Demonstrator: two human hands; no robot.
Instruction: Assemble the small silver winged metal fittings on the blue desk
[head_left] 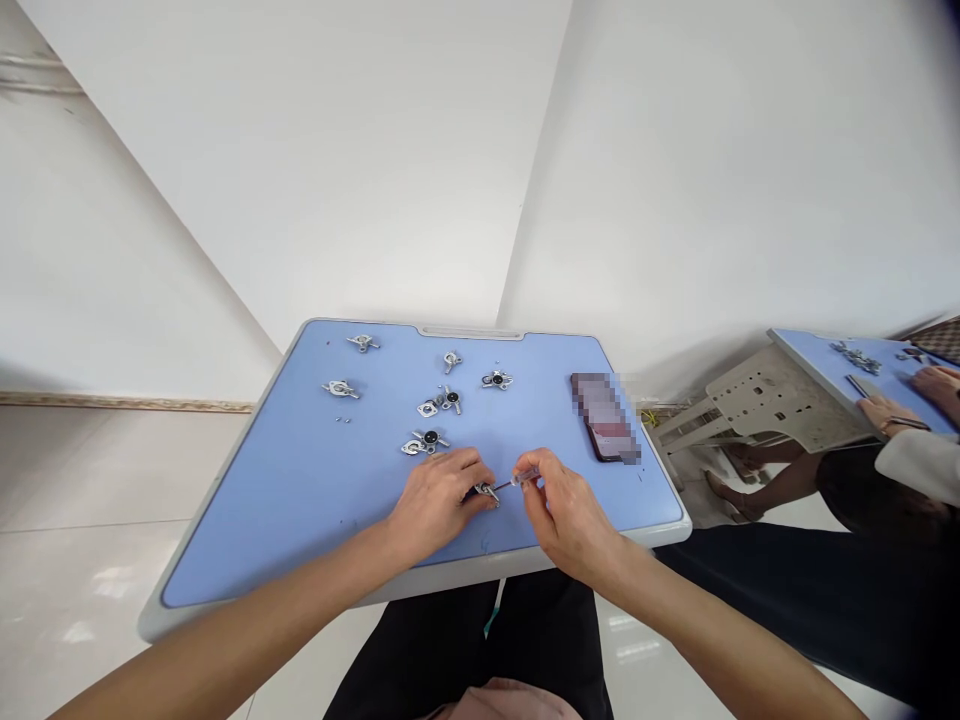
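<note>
Room: white walls met in a corner behind, pale glossy floor tiles.
Surface: small light-blue plastic lap table w/ grey rim (247, 520) sat over the person's knees.
L hand (435, 500): lay on the table, fingers curled & pinched on a small silver metal bracket piece (487, 491), pressing it to the top.
R hand (562, 510): fingers gripped a slim clear-handled screwdriver (521, 480), tip touching the bracket.
Spare parts: silver metal brackets w/ black centres (424, 442) just beyond the L hand; others (441, 402) (496, 380) (341, 388) (363, 342) scattered toward the far edge.
Phone: dark smartphone, blurred screen (606, 418), flat near the table's R side.
Far R: co-worker's hand (885, 412) rested on a second blue table (817, 365); grip unclear.
</note>
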